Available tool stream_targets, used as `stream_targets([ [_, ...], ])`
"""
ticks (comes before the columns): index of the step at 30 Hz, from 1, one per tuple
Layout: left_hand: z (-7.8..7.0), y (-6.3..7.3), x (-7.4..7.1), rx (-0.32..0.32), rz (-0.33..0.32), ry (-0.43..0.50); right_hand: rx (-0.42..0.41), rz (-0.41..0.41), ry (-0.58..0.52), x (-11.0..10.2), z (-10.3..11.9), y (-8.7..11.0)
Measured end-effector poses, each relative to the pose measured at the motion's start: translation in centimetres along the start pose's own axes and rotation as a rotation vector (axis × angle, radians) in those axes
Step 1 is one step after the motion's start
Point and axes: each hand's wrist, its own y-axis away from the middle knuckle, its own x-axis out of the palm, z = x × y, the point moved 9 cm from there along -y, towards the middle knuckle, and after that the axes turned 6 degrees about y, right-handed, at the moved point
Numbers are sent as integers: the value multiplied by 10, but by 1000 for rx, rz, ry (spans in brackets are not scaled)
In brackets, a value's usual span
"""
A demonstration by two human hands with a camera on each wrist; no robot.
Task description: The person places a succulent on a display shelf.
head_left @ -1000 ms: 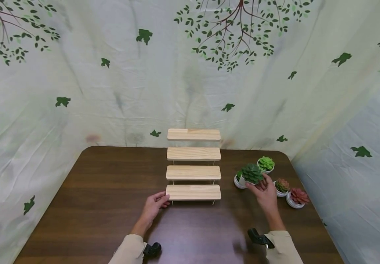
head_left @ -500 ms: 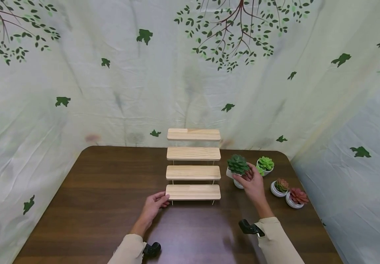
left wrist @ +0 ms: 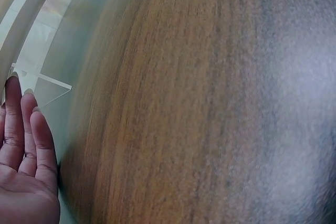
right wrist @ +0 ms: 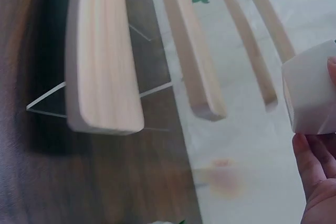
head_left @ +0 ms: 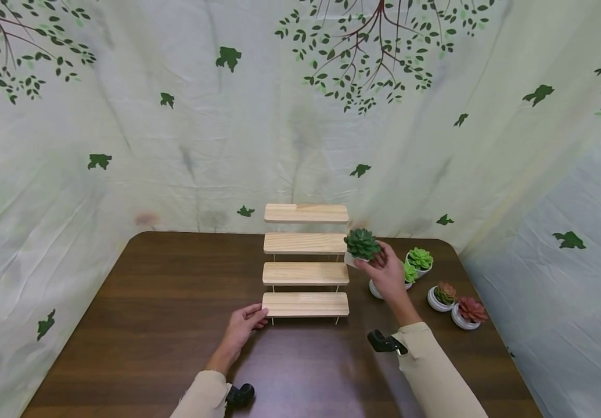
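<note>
Your right hand (head_left: 390, 276), head view: curled, thumb and fingers pinching a white pot (head_left: 351, 259) that bears a dark green plant (head_left: 362, 243). Pot is right of frame centre, by the right end of the wooden stand's (head_left: 305, 305) second board from the top; cannot tell whether they touch. Right wrist view adds the pot's flat white side and fingertips at its lower edge; its leaves show only from the head.

Your left hand (head_left: 245, 325), lower left of centre, holds the lowest board's left end, thumb at the corner. Left wrist view adds nearly straight fingers, tips beside a clear brace (left wrist: 56, 81).

Head view alone gives, at right on the table (head_left: 175, 302): a light green plant (head_left: 420, 259), an orange-green plant (head_left: 445, 294), a red plant (head_left: 471, 310).
</note>
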Motion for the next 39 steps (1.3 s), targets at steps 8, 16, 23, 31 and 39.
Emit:
stream_targets([
  [8,2,-2,0,-17,-16,-16,9,64,33,16,15,-12],
  [16,0,-1,2,-23,3,-22,-14,108,23,30,27,-28],
  [23,-12,6,3,-23,21,-10,-76,108,11,45,49,-36],
  [31,2,-3,-2,-22,12,-8,-124,129,-8,68,69,-48],
  [39,0,1,0,-12,8,-27,-107,161,8,86,77,-61],
])
